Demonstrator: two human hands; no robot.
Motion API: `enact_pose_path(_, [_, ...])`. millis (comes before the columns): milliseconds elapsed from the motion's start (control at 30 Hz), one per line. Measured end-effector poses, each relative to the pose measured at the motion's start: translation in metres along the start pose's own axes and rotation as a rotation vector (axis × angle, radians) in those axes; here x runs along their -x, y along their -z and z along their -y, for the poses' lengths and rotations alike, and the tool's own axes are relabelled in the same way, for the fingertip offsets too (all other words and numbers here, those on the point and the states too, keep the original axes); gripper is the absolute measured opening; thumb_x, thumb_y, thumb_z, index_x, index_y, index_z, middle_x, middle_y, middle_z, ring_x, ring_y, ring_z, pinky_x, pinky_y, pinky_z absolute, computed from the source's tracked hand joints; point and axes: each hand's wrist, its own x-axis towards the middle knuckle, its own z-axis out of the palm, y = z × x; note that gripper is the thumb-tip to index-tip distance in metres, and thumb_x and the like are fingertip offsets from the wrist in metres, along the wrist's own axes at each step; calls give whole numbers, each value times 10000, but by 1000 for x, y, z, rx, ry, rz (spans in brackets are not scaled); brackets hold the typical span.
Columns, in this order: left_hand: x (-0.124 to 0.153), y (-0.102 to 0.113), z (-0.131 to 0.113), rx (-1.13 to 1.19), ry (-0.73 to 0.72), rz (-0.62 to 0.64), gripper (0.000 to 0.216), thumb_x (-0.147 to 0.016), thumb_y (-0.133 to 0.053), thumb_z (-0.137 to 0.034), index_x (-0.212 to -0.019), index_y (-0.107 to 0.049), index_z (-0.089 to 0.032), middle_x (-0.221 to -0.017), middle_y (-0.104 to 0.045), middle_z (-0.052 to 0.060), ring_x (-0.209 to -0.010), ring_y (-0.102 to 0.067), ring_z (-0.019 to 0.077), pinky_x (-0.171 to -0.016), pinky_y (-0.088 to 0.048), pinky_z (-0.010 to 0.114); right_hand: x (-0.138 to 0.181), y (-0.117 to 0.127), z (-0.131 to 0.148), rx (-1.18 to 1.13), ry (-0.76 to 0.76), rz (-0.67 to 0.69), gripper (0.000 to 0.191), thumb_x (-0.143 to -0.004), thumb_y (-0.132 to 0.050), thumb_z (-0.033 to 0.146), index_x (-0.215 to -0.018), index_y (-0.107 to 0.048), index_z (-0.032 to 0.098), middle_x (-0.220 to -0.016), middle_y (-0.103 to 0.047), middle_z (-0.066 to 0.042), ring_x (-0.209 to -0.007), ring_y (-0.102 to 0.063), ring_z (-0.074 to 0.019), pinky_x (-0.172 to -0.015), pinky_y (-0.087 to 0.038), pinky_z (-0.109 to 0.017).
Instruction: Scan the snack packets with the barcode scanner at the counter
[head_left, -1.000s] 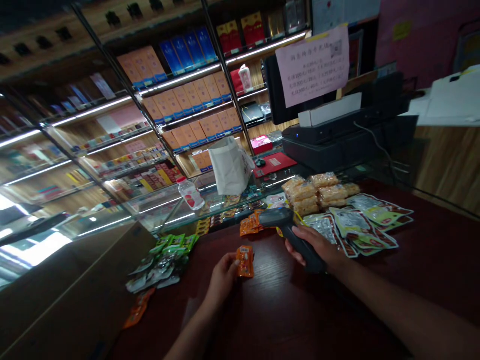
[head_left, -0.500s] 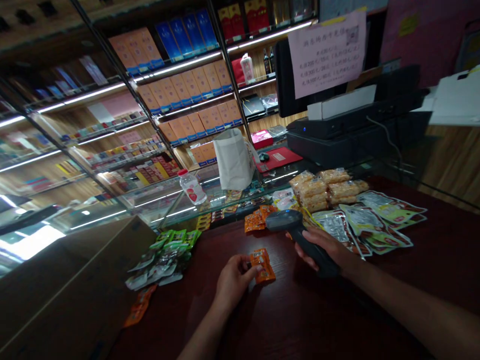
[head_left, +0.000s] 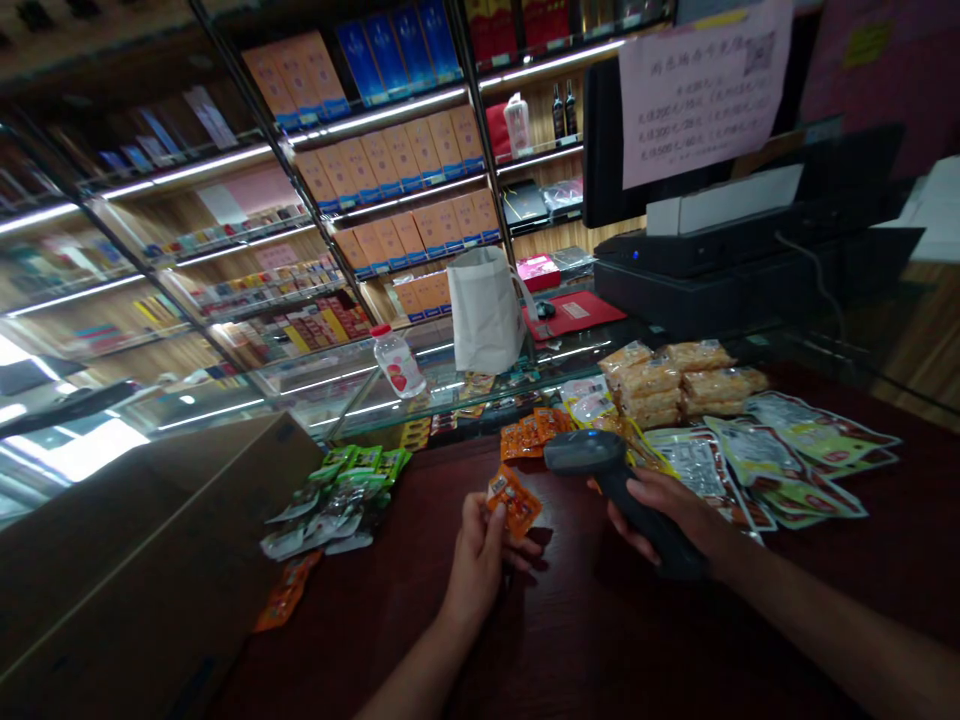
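Note:
Between the thumb and fingers of my left hand (head_left: 480, 550) is a small orange snack packet (head_left: 514, 500), raised a little above the dark red table (head_left: 420, 600). My right hand (head_left: 664, 510) is wrapped round the handle of a dark grey barcode scanner (head_left: 592, 455), whose head points left, above and to the right of that packet. Just behind the scanner lies a pile of orange packets (head_left: 529, 432). Beside my right hand are silver-and-green snack pouches (head_left: 780, 460) and a stack of clear-wrapped tan snacks (head_left: 660, 385).
A cardboard box (head_left: 150, 530) stands at the left, with green snack packets (head_left: 352, 490) and another orange packet (head_left: 287, 592) beside it. On the glass counter behind are a plastic bottle (head_left: 397, 362) and a white bag (head_left: 487, 315). A monitor (head_left: 604, 150) stands back right.
My left hand has lifted and turned the orange packet, tilting it up near the scanner. My right hand still holds the scanner. The view has shifted slightly left.

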Motion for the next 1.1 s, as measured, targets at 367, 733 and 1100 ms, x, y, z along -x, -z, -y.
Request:
enact_pose_path(367, [-6, 1, 1, 265, 44, 0, 395, -731, -762, -429, -886, -473, -209, -759, -658, -30, -628, -661, 118, -535, -544, 220, 4, -5, 0, 17, -20, 51, 366, -850, -658, 504, -971, -629, 160, -679, -667, -16, -409, -544, -95, -357, -421, -186])
enact_pose_path(733, [-7, 5, 0, 264, 116, -99, 395, -657, -822, -390, -821, -530, -181, -794, -730, 8, -683, -728, 157, -634, -587, 244, 5, -5, -3, 67, -49, 84, 405, -826, -678, 532, -963, -650, 152, -671, -668, -18, -417, -556, -97, -360, -441, -186])
enact_pose_path(1100, [-6, 3, 1, 209, 122, -104, 395, -654, -813, -397, -803, -512, -190, -738, -732, 3, -638, -717, 152, -605, -584, 243, 8, -7, 0, 81, -58, 66, 407, -827, -678, 527, -1010, -668, 163, -685, -672, -29, -438, -548, -104, -363, -418, -183])
